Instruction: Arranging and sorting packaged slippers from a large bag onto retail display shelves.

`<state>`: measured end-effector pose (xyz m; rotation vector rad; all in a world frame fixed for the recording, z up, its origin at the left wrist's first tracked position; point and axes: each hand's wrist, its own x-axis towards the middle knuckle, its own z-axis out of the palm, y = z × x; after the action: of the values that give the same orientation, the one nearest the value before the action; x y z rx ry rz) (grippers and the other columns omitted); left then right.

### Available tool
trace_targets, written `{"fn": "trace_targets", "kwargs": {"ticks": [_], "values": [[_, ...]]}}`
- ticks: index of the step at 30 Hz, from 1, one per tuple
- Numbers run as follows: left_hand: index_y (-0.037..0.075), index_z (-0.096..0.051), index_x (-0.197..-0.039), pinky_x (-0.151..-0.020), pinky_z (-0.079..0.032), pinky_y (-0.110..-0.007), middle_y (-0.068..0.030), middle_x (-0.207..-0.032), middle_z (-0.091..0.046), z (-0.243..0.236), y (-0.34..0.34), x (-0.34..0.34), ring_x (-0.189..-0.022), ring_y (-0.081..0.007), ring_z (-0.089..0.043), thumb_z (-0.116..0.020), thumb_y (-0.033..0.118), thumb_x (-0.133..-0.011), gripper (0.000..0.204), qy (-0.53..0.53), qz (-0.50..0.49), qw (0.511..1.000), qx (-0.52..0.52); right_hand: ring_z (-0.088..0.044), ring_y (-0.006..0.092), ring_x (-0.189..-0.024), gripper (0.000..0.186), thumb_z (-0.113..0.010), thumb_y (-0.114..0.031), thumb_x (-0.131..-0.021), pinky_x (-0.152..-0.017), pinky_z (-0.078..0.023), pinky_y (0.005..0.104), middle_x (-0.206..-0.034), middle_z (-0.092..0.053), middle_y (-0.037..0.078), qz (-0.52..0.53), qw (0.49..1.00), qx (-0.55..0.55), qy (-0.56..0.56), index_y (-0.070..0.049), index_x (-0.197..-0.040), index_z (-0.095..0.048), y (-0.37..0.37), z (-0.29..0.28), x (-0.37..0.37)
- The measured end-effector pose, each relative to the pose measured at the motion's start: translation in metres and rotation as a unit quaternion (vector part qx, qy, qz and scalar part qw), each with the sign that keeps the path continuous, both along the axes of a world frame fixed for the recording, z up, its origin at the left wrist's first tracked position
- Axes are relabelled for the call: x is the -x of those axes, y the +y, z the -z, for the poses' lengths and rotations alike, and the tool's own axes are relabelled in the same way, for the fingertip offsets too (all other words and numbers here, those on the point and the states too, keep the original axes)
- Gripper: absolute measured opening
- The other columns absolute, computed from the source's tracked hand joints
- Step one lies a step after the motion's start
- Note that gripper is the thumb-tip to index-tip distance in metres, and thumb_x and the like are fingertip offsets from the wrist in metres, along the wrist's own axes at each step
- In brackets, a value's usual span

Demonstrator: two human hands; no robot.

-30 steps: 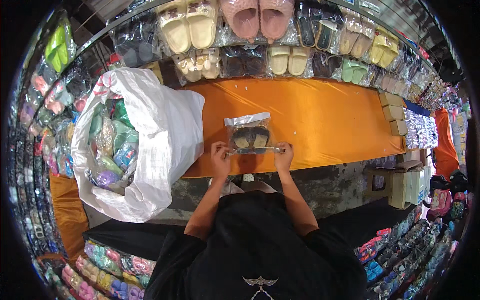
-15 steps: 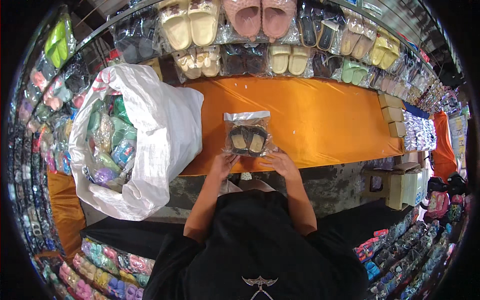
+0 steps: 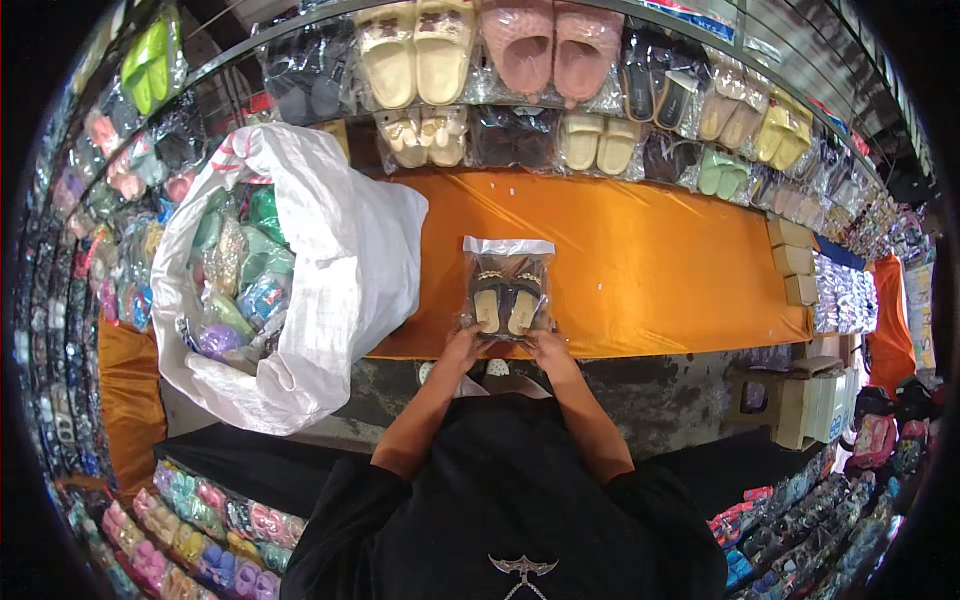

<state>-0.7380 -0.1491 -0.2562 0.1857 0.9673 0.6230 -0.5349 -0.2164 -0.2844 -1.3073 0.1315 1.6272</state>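
Observation:
A clear plastic bag with a white strip along its top holds a pair of black sandals [image 3: 506, 300] with beige insoles and gold trim across the straps. It lies at the front part of the orange cloth-covered table [image 3: 690, 270]. My left hand [image 3: 466, 346] is closed on the bag's lower left corner. At the lower right corner my right hand [image 3: 547, 346] grips the same bag, its fingers partly hidden by the plastic.
A big white woven sack [image 3: 325, 270] full of bagged footwear stands open at the left. Bagged slippers [image 3: 520, 50] hang on racks along the back. Small cardboard boxes [image 3: 793, 262] sit at the table's right end, and a carton [image 3: 800, 410] stands below them.
Both hands have closed in on the bag's lower corners; the right one was spread before. The bag now sits flatter, with the sandals more clearly visible. My view has shifted slightly.

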Motion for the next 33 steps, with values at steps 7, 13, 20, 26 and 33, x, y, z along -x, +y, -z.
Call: {"fn": "trace_targets", "kwargs": {"ticks": [7, 13, 20, 26, 33], "values": [[0.006, -0.039, -0.134, -0.094, -0.049, -0.046, -0.0144, -0.124, -0.054, -0.041, 0.001, 0.009, -0.115, -0.0313, -0.055, -0.06, -0.001, -0.086, 0.053, 0.004, -0.034, 0.996, -0.085, -0.062, 0.026, -0.099, 0.056, -0.061, 0.011, -0.08, -0.08, -0.053, 0.0473, -0.11, -0.061, 0.011, 0.097, 0.987, -0.105, -0.073, -0.013, -0.128, -0.047, 0.005, -0.049, 0.016], [0.004, -0.03, -0.145, -0.098, -0.045, -0.039, -0.0121, -0.13, -0.052, -0.145, 0.017, 0.02, -0.117, -0.0225, -0.053, -0.058, -0.008, -0.086, 0.066, -0.012, -0.092, 0.965, -0.246, -0.062, 0.0228, -0.098, 0.055, -0.062, 0.009, -0.081, -0.082, -0.053, 0.041, -0.111, -0.061, 0.009, 0.101, 0.97, -0.197, -0.099, -0.012, -0.13, -0.048, 0.038, -0.131, 0.033], [0.002, -0.042, -0.128, -0.09, -0.049, -0.033, -0.0121, -0.114, -0.061, -0.273, 0.042, 0.084, -0.102, -0.019, -0.061, -0.061, -0.006, -0.084, 0.049, 0.083, -0.14, 0.919, -0.359, -0.06, 0.0213, -0.106, 0.056, -0.059, 0.01, -0.082, -0.09, -0.05, 0.0361, -0.118, -0.061, 0.008, 0.029, 0.932, -0.353, -0.079, -0.003, -0.135, -0.045, 0.099, -0.271, 0.09], [0.0, -0.039, -0.131, -0.085, -0.054, -0.038, -0.0154, -0.115, -0.061, -0.346, 0.083, 0.197, -0.101, -0.0266, -0.064, -0.062, -0.007, -0.081, 0.055, 0.068, -0.235, 0.913, -0.325, -0.064, 0.0207, -0.102, 0.052, -0.058, 0.01, -0.082, -0.087, -0.053, 0.0338, -0.114, -0.065, 0.011, -0.022, 0.891, -0.446, -0.087, 0.001, -0.132, -0.049, 0.166, -0.343, 0.206], [-0.006, -0.021, -0.143, -0.089, -0.049, -0.042, -0.0213, -0.127, -0.051, -0.374, 0.176, 0.339, -0.107, -0.0295, -0.06, -0.061, -0.006, -0.079, 0.075, 0.107, -0.234, 0.92, -0.296, -0.065, 0.0213, -0.097, 0.056, -0.057, 0.01, -0.08, -0.072, -0.057, 0.0338, -0.113, -0.064, 0.011, -0.12, 0.897, -0.411, -0.111, -0.002, -0.134, -0.049, 0.265, -0.383, 0.33]]}}
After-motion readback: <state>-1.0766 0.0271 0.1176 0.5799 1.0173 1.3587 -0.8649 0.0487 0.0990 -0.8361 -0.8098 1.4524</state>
